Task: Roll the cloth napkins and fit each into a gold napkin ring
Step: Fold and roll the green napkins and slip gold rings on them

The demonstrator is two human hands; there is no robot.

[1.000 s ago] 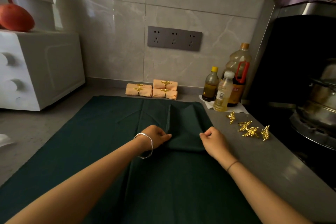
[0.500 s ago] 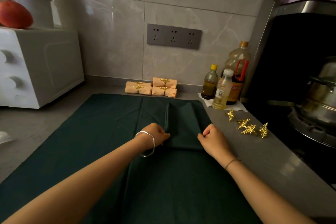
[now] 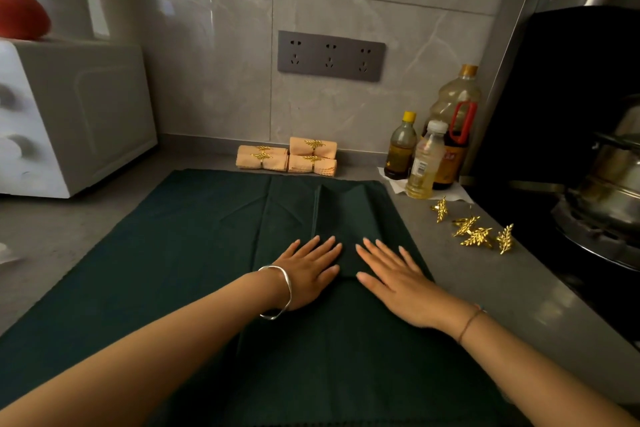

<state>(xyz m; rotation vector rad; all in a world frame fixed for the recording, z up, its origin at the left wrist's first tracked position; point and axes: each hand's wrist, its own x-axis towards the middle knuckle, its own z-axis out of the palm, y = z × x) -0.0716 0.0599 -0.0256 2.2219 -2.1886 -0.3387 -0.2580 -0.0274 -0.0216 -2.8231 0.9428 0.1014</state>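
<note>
Your left hand (image 3: 308,276) and right hand (image 3: 398,279) lie flat, fingers spread, grip released, pressing the folded green napkin (image 3: 341,218) near the desk (image 3: 512,291) right edge, beside gold rings (image 3: 476,234)

Dark green napkin (image 3: 349,218): folded into a narrow strip, flat on a bigger dark green cloth (image 3: 173,253), near end pinned under both palms, rest running straight away from the fingertips toward the wall. Raised fold edge along its left side, starting just past the left hand's fingertips.

Four loose gold rings (image 3: 474,230): leaf-shaped, scattered on the grey counter (image 3: 519,305) to the right of the right hand, off the cloth, near but not touching it; some upright, some tipped.

Finished peach napkins (image 3: 286,158): four rolls, each in a gold leaf ring, stacked two by two against the wall, well beyond the fingertips.
</note>
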